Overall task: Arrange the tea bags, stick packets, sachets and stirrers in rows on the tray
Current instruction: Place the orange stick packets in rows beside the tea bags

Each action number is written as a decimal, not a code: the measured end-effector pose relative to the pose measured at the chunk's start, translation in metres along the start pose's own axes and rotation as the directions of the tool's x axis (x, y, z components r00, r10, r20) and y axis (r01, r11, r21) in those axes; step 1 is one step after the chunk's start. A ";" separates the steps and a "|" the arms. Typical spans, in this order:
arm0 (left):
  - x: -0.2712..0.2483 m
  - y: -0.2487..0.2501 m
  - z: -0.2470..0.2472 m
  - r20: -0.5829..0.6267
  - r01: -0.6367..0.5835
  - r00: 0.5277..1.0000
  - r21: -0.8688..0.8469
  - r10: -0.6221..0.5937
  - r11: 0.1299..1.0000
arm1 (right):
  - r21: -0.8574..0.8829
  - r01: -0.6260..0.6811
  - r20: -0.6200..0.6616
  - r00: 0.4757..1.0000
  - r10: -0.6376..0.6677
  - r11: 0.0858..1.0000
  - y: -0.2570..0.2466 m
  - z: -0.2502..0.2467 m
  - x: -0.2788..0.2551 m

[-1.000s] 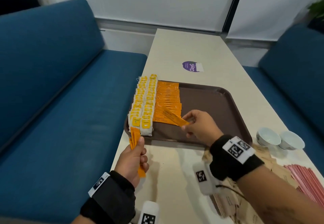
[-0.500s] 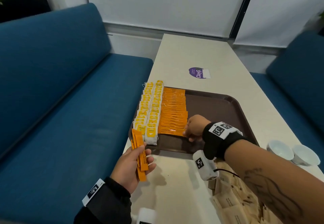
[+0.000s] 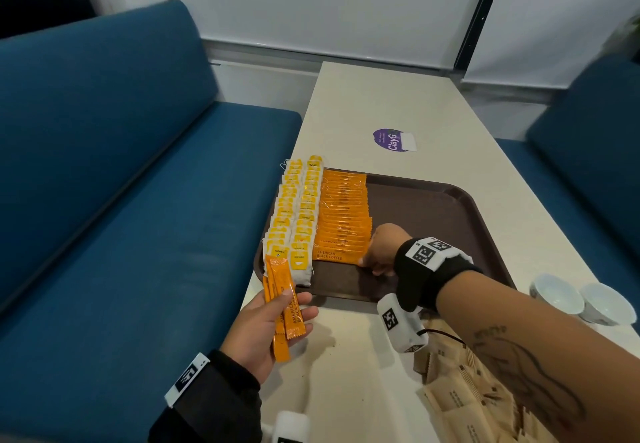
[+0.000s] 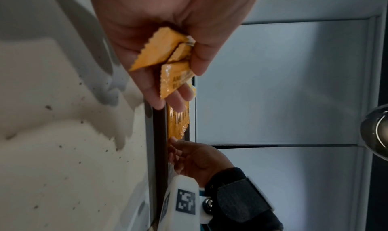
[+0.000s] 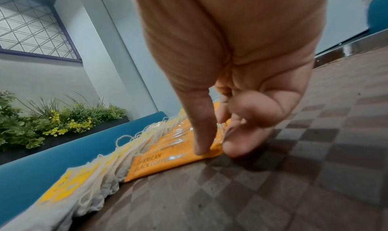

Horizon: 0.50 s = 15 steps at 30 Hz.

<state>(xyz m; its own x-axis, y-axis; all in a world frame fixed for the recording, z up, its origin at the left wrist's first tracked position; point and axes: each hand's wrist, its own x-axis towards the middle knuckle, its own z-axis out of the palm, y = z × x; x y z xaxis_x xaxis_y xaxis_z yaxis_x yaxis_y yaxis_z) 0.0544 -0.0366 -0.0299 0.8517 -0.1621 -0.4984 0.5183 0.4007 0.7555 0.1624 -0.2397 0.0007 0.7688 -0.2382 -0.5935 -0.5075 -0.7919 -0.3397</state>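
Note:
A brown tray (image 3: 433, 207) (image 5: 273, 176) lies on the white table. Two rows of yellow-tagged tea bags (image 3: 294, 214) (image 5: 84, 181) fill its left side, and a row of orange stick packets (image 3: 344, 210) lies beside them. My right hand (image 3: 365, 264) (image 5: 214, 150) is at the right end of the nearest packet (image 3: 337, 255) (image 5: 168, 160). The thumb presses on top and a curled finger meets the packet's edge. My left hand (image 3: 294, 300) (image 4: 182, 78) hovers over the table's near left edge, gripping a few more orange stick packets (image 3: 284, 300) (image 4: 159, 52).
A pile of brown sachets (image 3: 460, 401) lies on the table under my right forearm. Two white cups (image 3: 554, 292) stand at the right edge. A purple sticker (image 3: 393, 139) is beyond the tray. Blue sofas (image 3: 121, 200) flank the table. The tray's right half is bare.
My right hand carried one orange packet down from above the tray and set it at the near end of the row. My left hand turned palm-up, keeping its packets.

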 end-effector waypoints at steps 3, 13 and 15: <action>-0.001 0.000 0.000 0.007 0.013 1.000 0.012 -0.013 1.000 | 0.025 0.027 -0.017 0.999 -0.027 0.999 0.002 -0.001 -0.002; -0.006 -0.003 0.004 0.011 -0.027 1.000 0.020 0.027 0.999 | 0.262 0.402 -0.121 0.916 -0.383 0.877 0.010 0.031 -0.083; -0.008 -0.006 0.006 0.013 -0.036 0.999 0.021 0.036 0.999 | 0.287 0.417 -0.066 0.907 -0.416 0.862 0.014 0.049 -0.097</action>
<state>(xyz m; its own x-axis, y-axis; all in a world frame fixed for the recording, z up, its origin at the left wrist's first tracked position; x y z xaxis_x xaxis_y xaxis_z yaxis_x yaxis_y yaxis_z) 0.0450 -0.0431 -0.0278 0.8705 -0.1594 -0.4656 0.4889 0.3870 0.7818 0.0614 -0.2004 0.0174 0.9341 0.0767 -0.3488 -0.2291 -0.6206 -0.7500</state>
